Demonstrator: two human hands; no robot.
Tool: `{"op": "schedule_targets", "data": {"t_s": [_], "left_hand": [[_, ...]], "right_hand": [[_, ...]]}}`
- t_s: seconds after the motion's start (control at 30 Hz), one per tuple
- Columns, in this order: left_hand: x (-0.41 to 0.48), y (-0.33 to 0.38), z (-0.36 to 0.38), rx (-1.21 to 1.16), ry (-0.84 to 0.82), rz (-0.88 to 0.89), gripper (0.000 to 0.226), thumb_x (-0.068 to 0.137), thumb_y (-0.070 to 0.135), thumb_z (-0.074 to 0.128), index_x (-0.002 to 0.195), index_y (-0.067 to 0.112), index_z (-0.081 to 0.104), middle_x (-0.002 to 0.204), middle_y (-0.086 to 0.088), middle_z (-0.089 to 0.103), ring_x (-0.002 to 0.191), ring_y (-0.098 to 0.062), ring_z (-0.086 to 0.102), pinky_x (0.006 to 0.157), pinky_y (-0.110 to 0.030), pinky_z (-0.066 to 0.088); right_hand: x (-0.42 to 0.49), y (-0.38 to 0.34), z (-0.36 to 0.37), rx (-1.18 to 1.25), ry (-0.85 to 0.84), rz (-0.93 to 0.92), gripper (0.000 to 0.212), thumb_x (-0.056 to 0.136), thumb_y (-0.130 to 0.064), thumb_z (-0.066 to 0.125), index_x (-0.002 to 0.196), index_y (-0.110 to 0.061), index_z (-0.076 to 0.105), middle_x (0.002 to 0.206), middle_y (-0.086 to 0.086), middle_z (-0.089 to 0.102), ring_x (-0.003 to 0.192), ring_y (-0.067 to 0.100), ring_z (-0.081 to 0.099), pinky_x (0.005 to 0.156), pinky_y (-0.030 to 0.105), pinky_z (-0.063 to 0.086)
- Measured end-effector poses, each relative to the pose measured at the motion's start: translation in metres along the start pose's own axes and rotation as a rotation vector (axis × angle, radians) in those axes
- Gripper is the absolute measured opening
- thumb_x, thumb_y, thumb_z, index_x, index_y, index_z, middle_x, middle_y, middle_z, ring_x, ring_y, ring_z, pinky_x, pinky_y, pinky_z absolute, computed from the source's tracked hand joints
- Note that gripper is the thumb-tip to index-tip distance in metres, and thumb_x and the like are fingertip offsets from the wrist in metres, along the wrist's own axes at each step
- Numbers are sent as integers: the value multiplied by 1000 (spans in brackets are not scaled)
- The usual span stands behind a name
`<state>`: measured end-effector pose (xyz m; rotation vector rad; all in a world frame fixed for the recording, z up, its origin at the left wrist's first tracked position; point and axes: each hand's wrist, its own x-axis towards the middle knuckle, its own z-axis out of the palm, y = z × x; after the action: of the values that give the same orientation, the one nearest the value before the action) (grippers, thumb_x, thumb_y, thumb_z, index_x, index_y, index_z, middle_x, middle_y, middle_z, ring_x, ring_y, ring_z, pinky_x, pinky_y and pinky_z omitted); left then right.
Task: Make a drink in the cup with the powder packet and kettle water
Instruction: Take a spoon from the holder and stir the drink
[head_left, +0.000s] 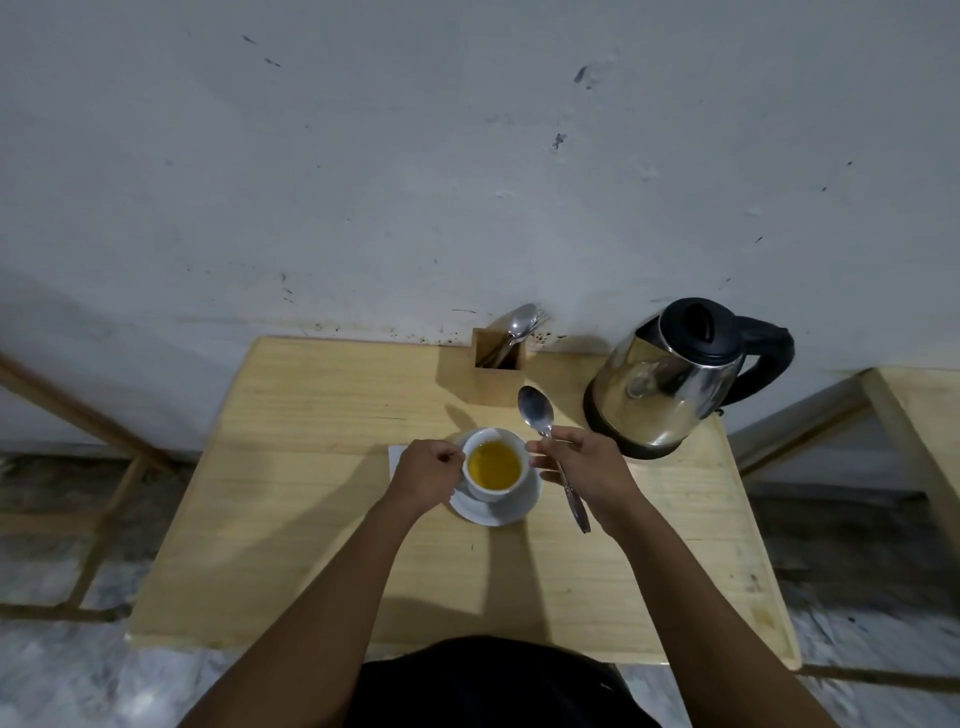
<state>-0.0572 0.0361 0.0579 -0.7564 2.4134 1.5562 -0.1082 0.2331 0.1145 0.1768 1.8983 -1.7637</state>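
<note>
Steel spoon (550, 447): pinched in right hand (582, 467), bowl up, clear of drink.
Left hand (426, 475): closed at cup (493, 465) side, frame centre.
Cup: white glazed, on saucer (498, 506), yellow liquid inside.
Kettle (675, 374): polished metal, upper right.
Advice: steady cup, lower spoon gently, stir slowly.

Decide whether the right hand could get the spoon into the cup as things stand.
Probably yes: the right hand holds the spoon just beside the cup, whose open top is uncovered.

Wooden holder (497, 364) of spoons (521, 321), perhaps forks
</note>
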Motion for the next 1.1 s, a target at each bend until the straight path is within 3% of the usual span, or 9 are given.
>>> {"op": "schedule_targets", "data": {"t_s": [0.1,0.17,0.3,0.4,0.53,0.7,0.87,1.0,1.1], "left_hand": [[-3,-4,2,28,22,40,25,91,16,51,104,5,69,88,-13,70,61,-23,62,69,-43,57],[-5,-5,3,52,22,64,27,91,16,50,108,7,69,92,-9,69,66,-20,62,71,-42,56],[-8,-12,1,79,25,57,27,91,15,52,109,6,69,100,-6,64,73,-22,60,67,-31,48],[-10,-17,0,95,17,61,24,92,15,52,104,5,70,83,-4,62,84,-29,63,72,-28,43],[-9,-19,0,109,21,79,22,92,17,53,100,5,71,79,-3,61,60,-10,52,66,-29,41],[-9,-20,1,106,27,96,22,92,19,53,101,7,70,85,-5,62,71,-20,56,68,-33,47],[-12,-21,2,77,31,120,21,93,16,53,101,6,69,92,-13,69,73,-21,57,70,-30,44],[-14,-23,4,84,32,161,23,93,16,52,108,7,67,104,-6,69,89,-17,60,76,-25,43],[-15,-24,5,81,38,184,24,94,16,52,111,9,66,99,-3,65,83,-13,56,71,-21,41]], "right_hand": [[-3,13,0,-102,82,17,15,98,-20,55,109,-22,65,78,10,70,55,13,57,47,20,45],[-2,21,0,-163,112,19,16,99,-24,53,109,-21,65,73,4,60,51,10,45,42,18,35],[-5,24,4,-107,67,88,20,97,-13,49,88,-8,67,72,5,53,50,12,37,43,20,29],[-10,20,7,-43,38,80,19,98,-13,49,99,-13,69,73,7,54,52,13,39,46,23,32],[-12,21,6,-155,81,66,24,101,-27,45,112,-30,66,70,2,52,53,13,37,45,23,31],[-15,24,3,-153,111,81,26,99,-18,41,109,-10,64,68,2,52,54,14,38,48,24,30],[-27,29,-4,-253,112,-12,22,102,-26,43,110,-25,64,67,-3,51,45,6,39,44,18,30],[-29,36,-10,-360,160,-14,21,101,-22,43,111,-15,60,71,-3,55,54,9,44,51,21,33],[-31,40,-15,-438,140,-30,18,101,-22,43,106,-13,58,68,0,56,53,10,42,50,23,34]]}}
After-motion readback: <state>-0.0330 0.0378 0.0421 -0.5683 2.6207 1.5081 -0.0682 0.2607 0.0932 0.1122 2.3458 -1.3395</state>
